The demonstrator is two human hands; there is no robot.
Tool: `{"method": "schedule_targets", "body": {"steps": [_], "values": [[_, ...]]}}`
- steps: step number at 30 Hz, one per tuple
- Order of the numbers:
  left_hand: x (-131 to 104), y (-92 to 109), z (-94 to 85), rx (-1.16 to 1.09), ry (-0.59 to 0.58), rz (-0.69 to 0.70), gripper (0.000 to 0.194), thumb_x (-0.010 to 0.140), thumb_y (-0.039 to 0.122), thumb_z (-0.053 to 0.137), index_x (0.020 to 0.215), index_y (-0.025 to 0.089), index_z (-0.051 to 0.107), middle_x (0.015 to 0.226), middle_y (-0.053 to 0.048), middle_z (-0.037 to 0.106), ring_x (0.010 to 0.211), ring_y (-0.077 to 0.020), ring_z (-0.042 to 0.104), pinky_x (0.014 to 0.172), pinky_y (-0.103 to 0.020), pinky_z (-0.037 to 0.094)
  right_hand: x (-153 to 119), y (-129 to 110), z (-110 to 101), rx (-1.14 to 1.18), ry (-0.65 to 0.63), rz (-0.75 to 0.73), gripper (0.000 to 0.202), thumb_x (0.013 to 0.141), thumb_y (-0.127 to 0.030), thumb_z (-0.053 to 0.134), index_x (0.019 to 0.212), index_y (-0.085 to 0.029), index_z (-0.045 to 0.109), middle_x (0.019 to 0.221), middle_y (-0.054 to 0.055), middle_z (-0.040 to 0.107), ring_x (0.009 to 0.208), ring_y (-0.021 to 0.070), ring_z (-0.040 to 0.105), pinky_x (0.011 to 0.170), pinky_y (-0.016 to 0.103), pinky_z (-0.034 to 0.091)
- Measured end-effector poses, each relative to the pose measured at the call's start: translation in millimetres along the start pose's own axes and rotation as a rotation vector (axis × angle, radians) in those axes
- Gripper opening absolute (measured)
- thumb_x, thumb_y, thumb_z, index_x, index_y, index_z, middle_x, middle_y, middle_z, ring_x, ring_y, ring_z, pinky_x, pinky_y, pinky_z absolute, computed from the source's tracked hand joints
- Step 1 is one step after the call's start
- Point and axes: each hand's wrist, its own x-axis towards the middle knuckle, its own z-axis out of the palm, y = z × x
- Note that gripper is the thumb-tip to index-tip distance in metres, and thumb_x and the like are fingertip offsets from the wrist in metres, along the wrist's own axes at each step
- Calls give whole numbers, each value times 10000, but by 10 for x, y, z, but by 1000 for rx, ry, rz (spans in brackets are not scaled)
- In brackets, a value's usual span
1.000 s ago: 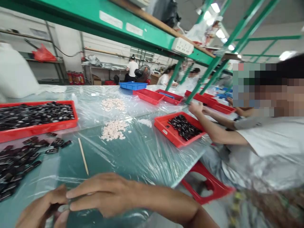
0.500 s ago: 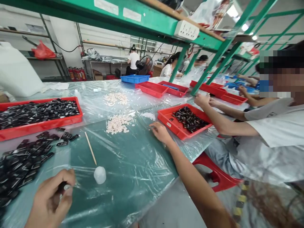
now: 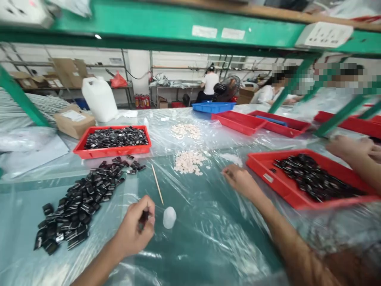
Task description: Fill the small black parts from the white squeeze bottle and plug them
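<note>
My left hand [image 3: 137, 227] is closed over the plastic-covered table, its fingers curled round a small black piece, mostly hidden. Just to its right stands a small whitish translucent cap-like piece [image 3: 169, 217]. A thin wooden stick [image 3: 157, 184] lies beyond it. My right hand [image 3: 239, 179] is at the near side of a scatter of tiny white bits [image 3: 232, 159]. Its fingertips are drawn together; whether they hold a bit is too blurred to see. A pile of flat pale pieces [image 3: 188, 162] lies left of that hand. Loose black pieces [image 3: 80, 208] are heaped left of my left hand.
Red trays of black pieces stand at left [image 3: 112, 151] and right [image 3: 272, 184]. A co-worker's hands [image 3: 349, 149] hover over the right tray. A white jug [image 3: 99, 99] and a cardboard box [image 3: 74, 121] are behind. A green shelf beam [image 3: 166, 29] crosses above.
The view has swung left, so the table's contents sit further right and more of the left side shows. My left hand is closer to the cap-like piece. My right hand stays by the white bits.
</note>
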Motion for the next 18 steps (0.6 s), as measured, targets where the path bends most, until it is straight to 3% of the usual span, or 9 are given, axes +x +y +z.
{"method": "schedule_targets", "body": {"steps": [4,7,9,12,18], "values": [[20,93,-32,73,4,17,102,925,305,583,928,251,496,671,101,466,492,-51,422,455,-161,365,96,-712,139,307,-184,-194,312,1203,-416,654,955,-251,749,992,105,816,798,201,747,667,334,575],[48,115,-55,102,-25,14,113,964,278,549,1067,263,504,823,57,541,623,-87,528,554,-193,460,58,-1240,256,497,-364,-316,197,1159,-341,685,996,-254,752,936,34,780,791,174,706,700,308,563],[60,95,-52,104,-31,17,100,995,250,500,1093,271,507,846,52,552,654,-95,554,595,-205,486,-18,-1465,345,596,-465,-365,173,1128,-320,712,973,-250,745,899,1,749,758,152,673,701,294,555],[61,37,-31,96,-24,30,136,1004,233,509,1129,286,508,868,57,565,656,-87,555,616,-197,498,-185,-1577,487,714,-544,-383,194,1119,-346,727,948,-254,733,858,-21,698,706,143,632,653,294,531],[63,-23,-33,112,-19,95,152,994,238,571,1137,273,534,886,47,597,714,-94,584,648,-183,507,-408,-1489,649,855,-513,-344,167,1142,-376,723,1015,-269,739,878,-22,653,731,149,596,654,301,492]]}}
